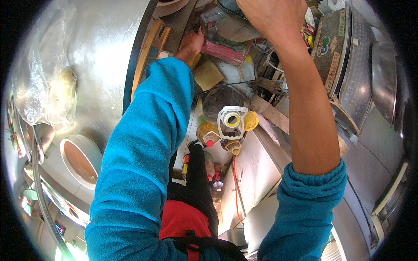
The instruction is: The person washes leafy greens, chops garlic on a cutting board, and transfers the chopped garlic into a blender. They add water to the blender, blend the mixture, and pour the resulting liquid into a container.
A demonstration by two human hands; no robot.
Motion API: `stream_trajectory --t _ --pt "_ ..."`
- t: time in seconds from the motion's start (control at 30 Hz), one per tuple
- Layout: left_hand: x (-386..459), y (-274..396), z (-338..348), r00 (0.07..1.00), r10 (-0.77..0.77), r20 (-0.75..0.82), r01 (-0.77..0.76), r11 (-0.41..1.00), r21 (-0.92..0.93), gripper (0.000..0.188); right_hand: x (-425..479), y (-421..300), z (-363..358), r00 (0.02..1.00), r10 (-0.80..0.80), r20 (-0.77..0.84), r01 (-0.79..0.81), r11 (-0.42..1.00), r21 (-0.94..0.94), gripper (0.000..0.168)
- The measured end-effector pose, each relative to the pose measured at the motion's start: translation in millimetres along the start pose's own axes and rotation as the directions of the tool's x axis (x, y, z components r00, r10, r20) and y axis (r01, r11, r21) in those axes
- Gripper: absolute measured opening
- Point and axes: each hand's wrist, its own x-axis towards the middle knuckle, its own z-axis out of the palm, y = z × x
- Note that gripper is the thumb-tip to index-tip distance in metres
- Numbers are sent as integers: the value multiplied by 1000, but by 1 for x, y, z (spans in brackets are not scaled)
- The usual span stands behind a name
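Observation:
A see-through, smoky container with a dark upper part is tilted at the top of the view. My left hand has its thumb against the container's left side; the other fingers are mostly hidden. Over its right side is my right hand, back of the hand towards me, with the fingertips out of sight. Directly below the container lies a worn pink-red block-shaped object. A yellowish square piece sits close to my left wrist.
Large plastic jugs, one with a white handle collar, stand on the floor. A metal counter at left holds a plastic bag; a white basin of brownish liquid sits nearby. Wooden boards and a labelled panel are at right.

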Motion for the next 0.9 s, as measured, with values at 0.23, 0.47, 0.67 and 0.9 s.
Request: stream_trajectory --t 0.23,0.47,0.67,0.9 --pt "-2 7 -11 991 -111 79 103 990 101 81 0 -2 -2 1000 14 21 -14 1000 14 39" --pt "-9 22 -15 985 -147 88 135 983 123 77 -1 1 -1 1000 1 -9 -1 1000 20 38" --pt "9 -13 4 994 -113 2 113 990 81 78 2 -3 -1 1000 -23 -17 23 999 48 37" --pt "2 5 -6 979 -170 109 149 972 183 82 -1 0 -1 1000 -6 -26 7 1000 28 36"
